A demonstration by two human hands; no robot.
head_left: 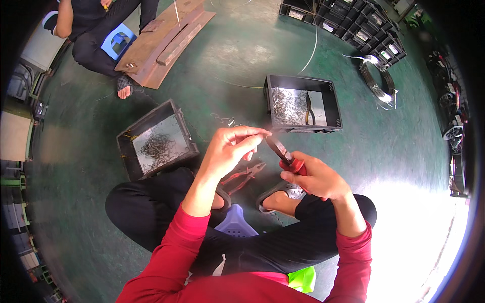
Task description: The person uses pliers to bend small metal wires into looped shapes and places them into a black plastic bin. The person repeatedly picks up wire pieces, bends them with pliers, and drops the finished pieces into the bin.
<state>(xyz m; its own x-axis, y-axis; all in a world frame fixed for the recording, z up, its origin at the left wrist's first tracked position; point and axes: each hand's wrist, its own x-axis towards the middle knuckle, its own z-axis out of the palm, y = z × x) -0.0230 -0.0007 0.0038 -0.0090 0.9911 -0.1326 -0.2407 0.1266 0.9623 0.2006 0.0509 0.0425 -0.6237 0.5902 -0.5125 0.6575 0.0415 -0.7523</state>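
My right hand [322, 178] is wrapped round the red handles of a pair of pliers [278, 148], whose jaws point up and left. At the tip of those jaws, my left hand [228, 151] pinches its thumb and forefinger together. What sits between these fingers is too small to make out. Another pair of red-handled pliers [245, 178] lies on the floor between my feet. To the left, a black bin [125, 157] holds a heap of small bent wire pieces [157, 146]. A second black bin [331, 103], farther off, contains more wire pieces [285, 105] and dark pliers [309, 108].
A purple stool [235, 223] shows between my legs. At the far left, another person [96, 35] sits by a blue stool [118, 41] and a brown board [164, 43]. Far right are a wire coil [386, 83] and stacked black crates [348, 28]. Loose wire trails across the green floor.
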